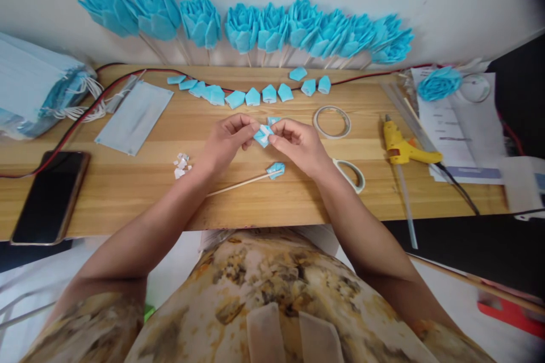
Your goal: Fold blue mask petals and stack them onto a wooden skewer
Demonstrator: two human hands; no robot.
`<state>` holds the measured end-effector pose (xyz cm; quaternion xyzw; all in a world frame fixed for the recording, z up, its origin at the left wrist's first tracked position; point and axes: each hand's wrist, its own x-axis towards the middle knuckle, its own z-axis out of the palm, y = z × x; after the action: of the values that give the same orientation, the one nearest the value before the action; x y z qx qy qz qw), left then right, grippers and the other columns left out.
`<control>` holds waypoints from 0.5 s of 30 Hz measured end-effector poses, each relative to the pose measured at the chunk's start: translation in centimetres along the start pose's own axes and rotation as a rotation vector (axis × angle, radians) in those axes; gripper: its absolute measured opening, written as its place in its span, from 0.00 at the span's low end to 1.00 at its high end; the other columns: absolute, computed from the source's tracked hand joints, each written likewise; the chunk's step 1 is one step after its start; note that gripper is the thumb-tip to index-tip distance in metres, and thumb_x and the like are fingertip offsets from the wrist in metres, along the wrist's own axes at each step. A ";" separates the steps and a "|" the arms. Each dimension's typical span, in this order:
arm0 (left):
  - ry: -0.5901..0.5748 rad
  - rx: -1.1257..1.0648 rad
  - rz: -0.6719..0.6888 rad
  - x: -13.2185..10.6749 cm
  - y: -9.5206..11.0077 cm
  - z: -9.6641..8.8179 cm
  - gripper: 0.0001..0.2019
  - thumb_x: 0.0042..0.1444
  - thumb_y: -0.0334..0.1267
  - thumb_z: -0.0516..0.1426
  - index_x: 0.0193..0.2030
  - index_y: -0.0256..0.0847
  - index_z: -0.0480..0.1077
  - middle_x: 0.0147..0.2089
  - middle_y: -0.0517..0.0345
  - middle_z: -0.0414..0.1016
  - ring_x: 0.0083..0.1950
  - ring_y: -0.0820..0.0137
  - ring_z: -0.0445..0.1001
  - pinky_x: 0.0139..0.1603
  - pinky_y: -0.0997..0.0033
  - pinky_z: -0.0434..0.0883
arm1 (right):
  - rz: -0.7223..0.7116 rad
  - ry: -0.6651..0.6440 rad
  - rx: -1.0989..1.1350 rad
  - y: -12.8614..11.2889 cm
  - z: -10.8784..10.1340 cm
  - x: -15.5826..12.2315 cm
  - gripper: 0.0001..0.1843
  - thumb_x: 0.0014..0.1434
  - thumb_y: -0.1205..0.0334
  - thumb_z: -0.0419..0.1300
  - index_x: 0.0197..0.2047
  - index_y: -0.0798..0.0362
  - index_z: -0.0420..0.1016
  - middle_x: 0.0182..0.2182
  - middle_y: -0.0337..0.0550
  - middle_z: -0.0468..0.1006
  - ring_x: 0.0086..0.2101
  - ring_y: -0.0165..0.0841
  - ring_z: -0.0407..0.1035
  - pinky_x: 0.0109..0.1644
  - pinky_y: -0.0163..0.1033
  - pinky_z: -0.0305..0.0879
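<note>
Between both hands, above the middle of the wooden table, is a small blue folded petal with a white strip across it. My left hand pinches its left side between thumb and fingers. On its right side, my right hand has thumb and forefinger closed on it. Just behind the hands lies another small blue piece, partly hidden. Nearer me rests a thin wooden stick with a small blue bud at its right end. A row of folded blue petals runs behind the hands.
Several blue flowers on sticks lean against the wall. Tape rolls and a yellow glue gun are to the right. At left are a phone, paper scraps, a flat mask and a mask pack. A cable crosses behind.
</note>
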<state>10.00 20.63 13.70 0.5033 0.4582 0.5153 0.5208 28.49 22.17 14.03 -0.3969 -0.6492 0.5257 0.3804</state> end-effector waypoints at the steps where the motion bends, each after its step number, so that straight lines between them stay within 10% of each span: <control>1: 0.029 0.034 0.057 -0.1 0.0 0.0 0.12 0.57 0.46 0.65 0.32 0.41 0.73 0.25 0.63 0.69 0.25 0.76 0.63 0.27 0.73 0.62 | -0.004 0.011 0.000 0.0 0.0 0.0 0.09 0.55 0.55 0.64 0.32 0.52 0.74 0.27 0.36 0.73 0.29 0.28 0.64 0.33 0.36 0.60; 7: 0.186 0.558 0.550 -1.2 0.6 0.2 0.06 0.62 0.38 0.61 0.33 0.43 0.72 0.29 0.60 0.71 0.32 0.71 0.68 0.38 0.67 0.67 | -0.029 0.093 -0.013 0.0 0.2 0.0 0.10 0.55 0.55 0.65 0.30 0.51 0.72 0.26 0.36 0.73 0.29 0.29 0.65 0.33 0.36 0.61; 15: 0.128 0.829 0.659 -1.0 -0.2 0.3 0.03 0.63 0.35 0.60 0.37 0.43 0.76 0.31 0.58 0.74 0.35 0.67 0.71 0.39 0.65 0.67 | -0.106 0.129 -0.133 0.0 0.3 -0.2 0.07 0.57 0.57 0.63 0.30 0.51 0.72 0.26 0.35 0.75 0.28 0.28 0.67 0.32 0.36 0.62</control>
<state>10.29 19.65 13.51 0.7517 0.4718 0.4569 0.0598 28.29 21.87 13.95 -0.4193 -0.6769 0.4337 0.4217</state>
